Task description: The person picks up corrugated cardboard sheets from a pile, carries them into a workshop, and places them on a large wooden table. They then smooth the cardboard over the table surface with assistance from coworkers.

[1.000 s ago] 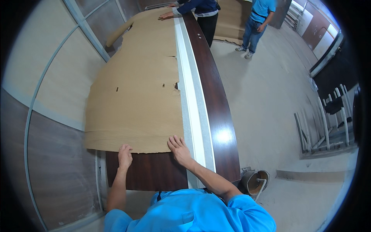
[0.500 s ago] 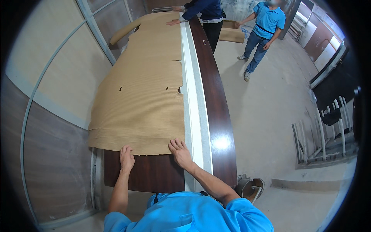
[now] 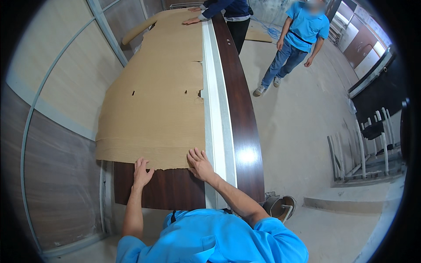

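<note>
A tan corrugated cardboard sheet (image 3: 151,116) with a torn near edge and a few small holes lies over a long dark brown glossy panel (image 3: 171,190). My left hand (image 3: 142,173) grips the sheet's near edge, fingers on top and the thumb beside the torn edge. Close to the sheet's near right corner, my right hand (image 3: 200,164) rests with its fingers stretched out over the cardboard. A white strip with grey borders (image 3: 219,118) runs lengthwise along the sheet's right side. Past it, more of the dark panel (image 3: 247,136) shows.
At the far end a co-worker in dark blue (image 3: 219,8) has both hands on the cardboard. A person in a light blue shirt (image 3: 302,28) stands on the floor to the right. Framed partitions (image 3: 66,144) line the left. A bucket (image 3: 278,208) and a pipe rack (image 3: 364,153) are at right.
The person in light blue has stepped and lowered a hand from the brown sheet behind. My view has shifted slightly; my hands keep their places on the cardboard.
</note>
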### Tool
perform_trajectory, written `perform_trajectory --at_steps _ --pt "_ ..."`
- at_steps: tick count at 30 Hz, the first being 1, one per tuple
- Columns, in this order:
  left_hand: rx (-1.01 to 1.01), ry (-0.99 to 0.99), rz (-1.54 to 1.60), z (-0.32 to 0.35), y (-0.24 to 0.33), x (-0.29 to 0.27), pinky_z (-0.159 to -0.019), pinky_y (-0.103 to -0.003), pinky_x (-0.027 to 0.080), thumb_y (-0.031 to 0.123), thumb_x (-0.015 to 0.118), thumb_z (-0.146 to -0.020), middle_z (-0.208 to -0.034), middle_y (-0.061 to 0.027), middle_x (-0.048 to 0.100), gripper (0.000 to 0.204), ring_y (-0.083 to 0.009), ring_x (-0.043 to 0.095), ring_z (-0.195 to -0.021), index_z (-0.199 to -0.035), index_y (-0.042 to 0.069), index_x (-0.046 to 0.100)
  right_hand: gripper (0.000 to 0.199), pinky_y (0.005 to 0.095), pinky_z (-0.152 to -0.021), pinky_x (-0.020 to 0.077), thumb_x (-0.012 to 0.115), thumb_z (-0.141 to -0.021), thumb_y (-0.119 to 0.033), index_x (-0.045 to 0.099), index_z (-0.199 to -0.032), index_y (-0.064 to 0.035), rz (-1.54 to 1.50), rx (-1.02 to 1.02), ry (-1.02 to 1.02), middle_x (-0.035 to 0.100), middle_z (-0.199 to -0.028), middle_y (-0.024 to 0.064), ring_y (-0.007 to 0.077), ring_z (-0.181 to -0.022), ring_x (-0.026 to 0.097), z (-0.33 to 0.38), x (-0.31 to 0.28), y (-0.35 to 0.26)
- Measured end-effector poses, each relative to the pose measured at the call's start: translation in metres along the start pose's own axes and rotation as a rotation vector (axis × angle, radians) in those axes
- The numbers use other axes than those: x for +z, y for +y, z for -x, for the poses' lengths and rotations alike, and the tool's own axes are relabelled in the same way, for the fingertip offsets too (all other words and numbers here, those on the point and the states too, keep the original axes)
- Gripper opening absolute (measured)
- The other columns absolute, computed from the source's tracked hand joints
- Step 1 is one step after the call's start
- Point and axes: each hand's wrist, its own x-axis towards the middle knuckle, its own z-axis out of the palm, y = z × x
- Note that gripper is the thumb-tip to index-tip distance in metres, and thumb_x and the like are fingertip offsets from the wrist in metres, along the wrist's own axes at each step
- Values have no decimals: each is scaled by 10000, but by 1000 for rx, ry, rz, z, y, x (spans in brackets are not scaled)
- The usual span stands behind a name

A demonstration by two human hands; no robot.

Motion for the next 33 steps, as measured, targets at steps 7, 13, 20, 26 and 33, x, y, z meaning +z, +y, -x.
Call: perform_trajectory --at_steps 7,13,20,26,33 --pt "-15 52 -75 -4 1 8 -1053 -468 396 231 814 -779 -1270 -165 487 430 -371 441 -1251 -1098 46 593 678 533 -1184 258 675 -906 -341 440 -1448 -9 12 -14 -10 401 -1538 180 375 -1463 306 4 -4 0" --pt "-48 67 -91 -3 8 10 -1042 -469 398 220 832 -755 -1247 -155 485 424 -366 438 -1242 -1071 54 602 649 506 -1190 263 653 -923 -302 429 -1458 -9 27 46 -36 389 -1549 179 353 -1470 307 15 0 -1" --pt "21 13 -57 0 13 -3 -1050 -468 403 220 856 -733 -1300 -158 475 479 -372 435 -1258 -1113 55 614 476 486 -1169 299 541 -955 -203 499 -1381 4 49 -16 140 488 -1470 175 344 -1416 392 24 5 6" --pt "103 -20 -30 13 10 -11 -1037 -458 416 136 821 -764 -1329 -155 490 448 -347 477 -1238 -1164 63 635 429 463 -1159 321 513 -899 -110 561 -1310 2 63 -79 144 553 -1401 162 335 -1374 450 28 1 15" --pt "64 120 -22 24 13 5 -960 -430 424 76 758 -808 -1146 -106 617 218 -318 552 -1134 -1017 49 702 484 457 -1142 374 562 -822 -20 576 -1306 -2 -47 -39 112 587 -1380 164 331 -1336 512 32 -9 19"
